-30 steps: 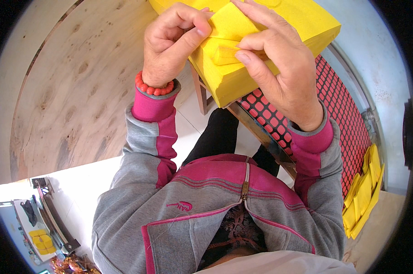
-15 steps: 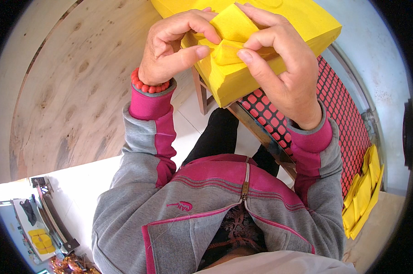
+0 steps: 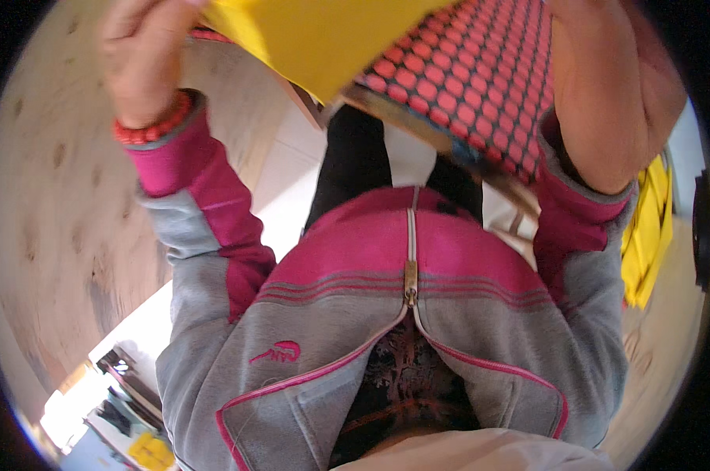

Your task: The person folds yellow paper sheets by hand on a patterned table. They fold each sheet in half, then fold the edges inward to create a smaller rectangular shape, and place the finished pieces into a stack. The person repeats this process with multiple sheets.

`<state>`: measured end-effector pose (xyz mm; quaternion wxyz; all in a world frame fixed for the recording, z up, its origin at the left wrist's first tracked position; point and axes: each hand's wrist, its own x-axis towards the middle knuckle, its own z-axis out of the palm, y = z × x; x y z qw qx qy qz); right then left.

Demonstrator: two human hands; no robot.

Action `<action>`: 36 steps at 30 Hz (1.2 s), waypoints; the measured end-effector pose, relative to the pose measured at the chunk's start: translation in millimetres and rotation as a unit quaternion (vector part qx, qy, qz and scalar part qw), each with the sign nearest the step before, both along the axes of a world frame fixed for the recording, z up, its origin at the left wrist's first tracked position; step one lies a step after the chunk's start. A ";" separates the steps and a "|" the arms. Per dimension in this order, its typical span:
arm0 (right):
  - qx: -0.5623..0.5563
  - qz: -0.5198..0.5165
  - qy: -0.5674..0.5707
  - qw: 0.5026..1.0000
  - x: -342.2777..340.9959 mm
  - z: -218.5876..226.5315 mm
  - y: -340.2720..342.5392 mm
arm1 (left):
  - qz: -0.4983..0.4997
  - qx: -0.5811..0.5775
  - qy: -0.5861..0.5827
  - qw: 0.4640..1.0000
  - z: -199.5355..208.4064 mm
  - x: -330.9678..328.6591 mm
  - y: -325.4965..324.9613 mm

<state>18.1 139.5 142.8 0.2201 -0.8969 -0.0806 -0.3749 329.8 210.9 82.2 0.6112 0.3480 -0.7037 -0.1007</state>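
A yellow fabric piece hangs at the top edge, one corner pointing down toward my knees; its upper part is out of the picture. At its upper left corner is my left hand, blurred, the fingers bent and closed on the fabric's edge. Far over at the upper right, my right hand is raised, apart from the visible fabric. Its fingers are cut off by the top edge, so whatever they hold cannot be seen. A red bead bracelet circles my left wrist.
A red-and-black patterned surface with a wooden edge lies before my knees. Folded yellow fabric pieces hang or lie beyond my right sleeve. Pale wooden board fills the left side. More yellow fabric shows at the lower left.
My hands have moved from close together at a small folded yellow part to wide apart, left and right. The boxy yellow shape has shifted up and left, partly out of view.
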 end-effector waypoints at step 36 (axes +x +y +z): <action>0.101 -0.531 0.090 0.837 -69.0 -342.1 -11.8 | 0.001 0.060 -0.123 0.991 32.9 -14.3 11.5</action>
